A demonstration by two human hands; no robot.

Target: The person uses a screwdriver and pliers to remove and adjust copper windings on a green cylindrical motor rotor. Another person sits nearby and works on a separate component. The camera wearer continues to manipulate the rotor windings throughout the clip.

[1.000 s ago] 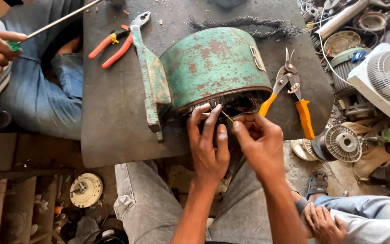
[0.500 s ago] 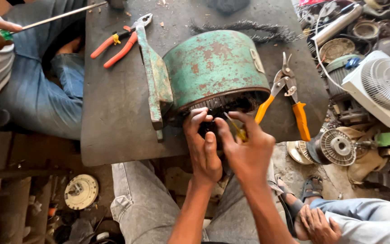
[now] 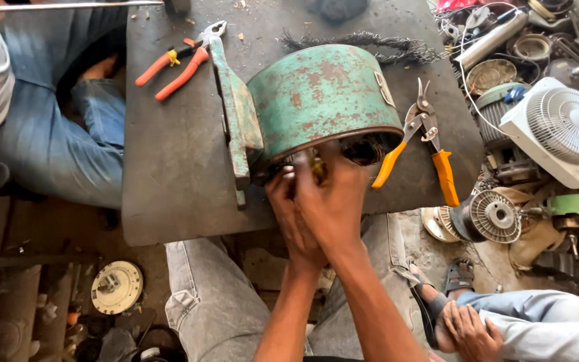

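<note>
Motor housing [image 3: 316, 100]: green, rusted steel drum lying on side on worktop [image 3: 169, 167], open end directly ahead of hands. Judged heavy, rigid; rim likely sharp; grip outer shell. Left hand [image 3: 289, 208] and right hand [image 3: 333, 201] pressed together at opening; what fingers pinch, cannot tell. Snips [image 3: 423, 144] just right of hands.

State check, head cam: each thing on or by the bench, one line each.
Green motor housing: on its side, rusty, open end toward the person.
Left hand: at the open end, fingers on the windings.
Right hand: over the left, pressed at the same opening; grip hidden.
Yellow-handled snips: lying on the table, jaws closed.
Orange-handled pliers: lying untouched, handles apart.
White fan: lying beside the table.
</note>
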